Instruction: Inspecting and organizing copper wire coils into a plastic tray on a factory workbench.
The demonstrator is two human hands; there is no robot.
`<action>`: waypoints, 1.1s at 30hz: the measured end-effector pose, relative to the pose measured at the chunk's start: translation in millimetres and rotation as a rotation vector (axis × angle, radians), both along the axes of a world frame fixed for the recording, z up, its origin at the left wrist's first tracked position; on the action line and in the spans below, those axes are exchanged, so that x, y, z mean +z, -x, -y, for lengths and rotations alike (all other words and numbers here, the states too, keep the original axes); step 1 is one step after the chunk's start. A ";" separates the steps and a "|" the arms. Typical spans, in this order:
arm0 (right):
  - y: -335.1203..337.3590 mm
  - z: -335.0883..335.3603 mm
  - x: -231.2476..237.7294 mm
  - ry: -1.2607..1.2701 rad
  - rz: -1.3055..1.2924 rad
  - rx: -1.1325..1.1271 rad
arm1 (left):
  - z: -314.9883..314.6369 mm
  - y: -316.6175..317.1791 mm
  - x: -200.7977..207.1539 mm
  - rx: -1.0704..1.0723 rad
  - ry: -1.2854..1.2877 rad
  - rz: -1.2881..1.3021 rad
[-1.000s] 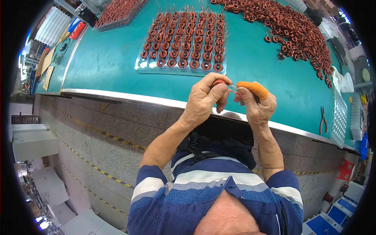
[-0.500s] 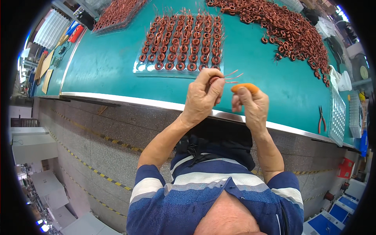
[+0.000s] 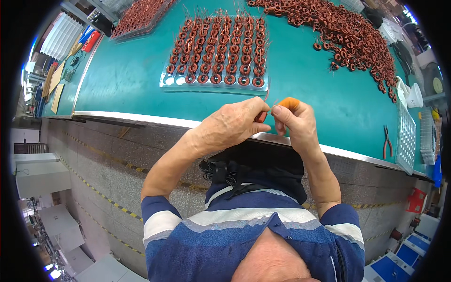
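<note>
Over the bench's front edge, my left hand (image 3: 230,123) is closed around a copper-wound ring coil (image 3: 262,115), mostly hidden by the fingers. Thin copper leads stick out from it. Close beside it, my right hand (image 3: 300,126) pinches at the leads between thumb and forefinger; the fingertips largely cover the wire. An orange finger cot (image 3: 290,103) sits on that forefinger. Just beyond the hands lies a clear plastic tray (image 3: 188,88) with rows of similar ring coils standing in it, leads upward. Two pockets at its near left corner hold no coil.
A large heap of loose coils (image 3: 347,44) covers the far right of the green bench (image 3: 122,80). Another filled tray (image 3: 141,21) stands far left. Red-handled pliers (image 3: 387,143) lie at the right, beside an upright clear tray (image 3: 406,141) and a white cup (image 3: 413,96).
My left hand has turned and lowered, its forearm swinging left, so the coil's leads point upward. The right hand has moved slightly left, and its fingertips have come to the leads.
</note>
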State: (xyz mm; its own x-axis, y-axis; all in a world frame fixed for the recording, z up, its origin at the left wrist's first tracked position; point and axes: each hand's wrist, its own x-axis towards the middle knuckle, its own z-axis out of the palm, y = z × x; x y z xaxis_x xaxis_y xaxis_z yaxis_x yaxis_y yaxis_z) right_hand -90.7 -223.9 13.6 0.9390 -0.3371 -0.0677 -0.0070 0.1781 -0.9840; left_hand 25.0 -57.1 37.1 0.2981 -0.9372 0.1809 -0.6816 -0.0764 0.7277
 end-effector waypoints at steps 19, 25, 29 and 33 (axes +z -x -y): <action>-9.4 -15.3 -1.8 0.064 0.299 -0.125 | 21.5 28.3 -34.5 0.058 0.477 -0.962; -8.1 -14.3 -1.3 0.077 0.296 -0.211 | 23.8 35.8 -37.8 0.175 0.483 -1.063; -6.8 -11.4 -7.5 0.138 0.239 -0.259 | 23.9 37.8 -42.3 0.175 0.455 -1.091; -7.6 -5.4 -11.4 0.081 0.231 -0.259 | 27.4 38.8 -39.9 0.168 0.416 -1.062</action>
